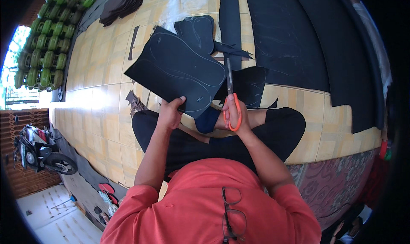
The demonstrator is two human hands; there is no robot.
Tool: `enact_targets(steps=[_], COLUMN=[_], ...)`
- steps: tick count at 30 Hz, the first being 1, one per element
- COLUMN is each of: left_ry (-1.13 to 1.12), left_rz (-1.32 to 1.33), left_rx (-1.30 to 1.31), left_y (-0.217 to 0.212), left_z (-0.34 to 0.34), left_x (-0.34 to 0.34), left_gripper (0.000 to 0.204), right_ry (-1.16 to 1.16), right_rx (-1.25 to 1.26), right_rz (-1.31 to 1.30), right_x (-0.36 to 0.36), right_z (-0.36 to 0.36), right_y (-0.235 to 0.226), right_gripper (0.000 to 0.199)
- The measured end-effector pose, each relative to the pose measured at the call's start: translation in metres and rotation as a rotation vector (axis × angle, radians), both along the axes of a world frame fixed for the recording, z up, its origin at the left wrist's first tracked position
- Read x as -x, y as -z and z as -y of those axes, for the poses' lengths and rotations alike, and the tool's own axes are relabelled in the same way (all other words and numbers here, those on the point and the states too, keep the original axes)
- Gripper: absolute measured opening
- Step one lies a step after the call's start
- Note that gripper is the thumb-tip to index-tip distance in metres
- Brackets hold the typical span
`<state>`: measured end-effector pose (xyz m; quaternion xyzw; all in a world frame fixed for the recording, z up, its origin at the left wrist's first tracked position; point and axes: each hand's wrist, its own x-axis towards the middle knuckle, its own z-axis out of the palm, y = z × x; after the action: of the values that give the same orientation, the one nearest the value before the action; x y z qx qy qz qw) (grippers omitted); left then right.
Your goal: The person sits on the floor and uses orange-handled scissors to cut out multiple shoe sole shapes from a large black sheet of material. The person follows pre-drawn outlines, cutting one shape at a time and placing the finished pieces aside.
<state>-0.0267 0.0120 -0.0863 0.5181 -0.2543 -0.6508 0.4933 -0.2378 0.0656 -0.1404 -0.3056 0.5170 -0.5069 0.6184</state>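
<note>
My left hand (171, 111) pinches the near edge of a black sheet (177, 69) with pale sole-shaped outlines drawn on it. In my right hand (238, 116) are scissors (229, 77) with orange handles, their blades pointing away from me beside the sheet's right edge. The blades look closed together or nearly so. Beyond the held sheet lies another black piece (197, 32) with curved outlines. A further outlined black piece (252, 87) rests on the floor just right of the scissors. Thin black offcuts (232, 50) lie near the blade tips.
Large black sheets (290, 43) cover the floor at the right. A stack of dark pieces (122, 7) and clear plastic (181, 5) lie at the far side. Scraps (136, 104) sit left of my knee. Green gas cylinders (51, 39) and a motorcycle (38, 152) stand at the left.
</note>
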Motion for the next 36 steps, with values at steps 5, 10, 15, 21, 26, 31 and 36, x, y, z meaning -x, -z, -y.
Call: enact_targets(steps=[5,10,15,21,26,31,36], left_ry=[0.033,0.039,0.049,0.072,0.056,0.073,0.171], left_rz=[0.087,0.152,0.115,0.094,0.064,0.199,0.248], left_rx=[0.054,0.073,0.110,0.090,0.096,0.070,0.110], left_y=[-0.011,-0.024,-0.027,-0.028,-0.033,-0.038,-0.045], left_z=[0.008,0.012,0.010,0.006,0.008,0.020,0.025], left_x=[-0.021,-0.027,-0.018,-0.015,-0.012,-0.029,-0.039], left_gripper=[0.040,0.037,0.039,0.039,0.039,0.042,0.044], right_ry=[-0.038,-0.141,-0.123,-0.063,-0.139,-0.227,-0.155], right_rx=[-0.005,0.181,0.321,0.375,0.173,0.171,0.449], right_rz=[-0.016,-0.262,-0.440,-0.436,-0.168,-0.189,-0.398], right_x=[0.011,0.020,0.011,0.007,0.008,0.020,0.015], right_z=[0.000,-0.009,-0.013,-0.007,-0.014,-0.015,-0.005], right_y=[-0.002,-0.005,0.002,-0.018,-0.035,-0.043,-0.024], right_gripper=[0.049,0.042,0.041,0.041,0.044,0.046,0.049])
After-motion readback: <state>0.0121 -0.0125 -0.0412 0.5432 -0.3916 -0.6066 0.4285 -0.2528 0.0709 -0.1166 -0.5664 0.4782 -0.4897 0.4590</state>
